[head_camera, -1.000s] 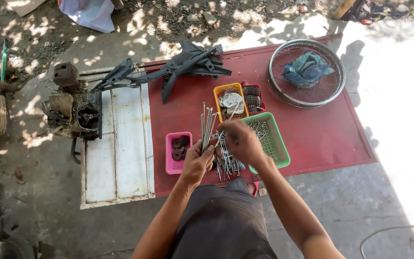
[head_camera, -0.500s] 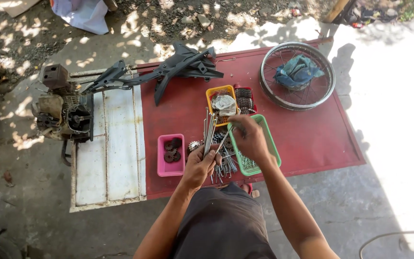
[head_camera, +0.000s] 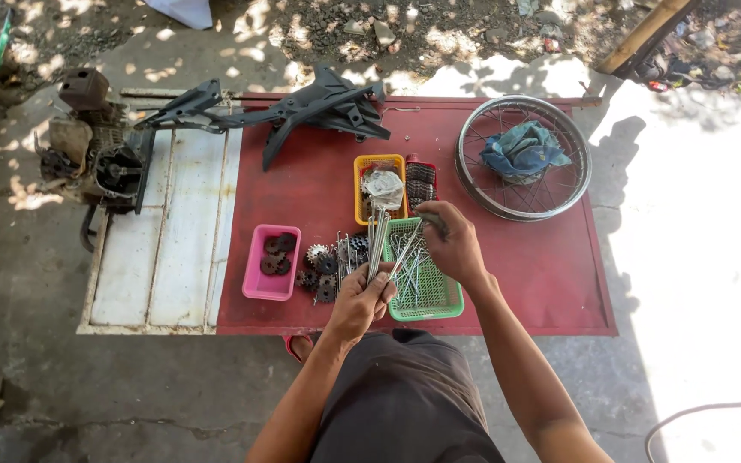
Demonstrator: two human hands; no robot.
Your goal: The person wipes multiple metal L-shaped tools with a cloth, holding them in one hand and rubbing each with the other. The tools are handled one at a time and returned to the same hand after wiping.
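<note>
Our left hand [head_camera: 360, 300] is closed around a bundle of spokes [head_camera: 376, 244], gripping the lower ends so the rods stand up and lean away from us, over the near edge of the red table [head_camera: 559, 283]. Our right hand [head_camera: 452, 249] pinches one more spoke [head_camera: 405, 257] near its upper end, slanting it down toward the bundle, above the green basket [head_camera: 443, 304] where loose spokes lie.

Handling, as we judge it: thin steel rods, stiff, light singly, with some heft as a bunch. Smooth and probably slippery, so they tend to slide past one another and fan out. A full fist low on the bundle, as now, looks right; a single rod takes a fingertip pinch. Not fragile, though a long rod could bend if levered.

Nearby: pink tray [head_camera: 272, 261] of sprockets, loose gears [head_camera: 323, 270] just beside it, yellow basket [head_camera: 379, 189] beyond, bare wheel rim [head_camera: 473, 184] with a blue rag [head_camera: 521, 150] inside.
</note>
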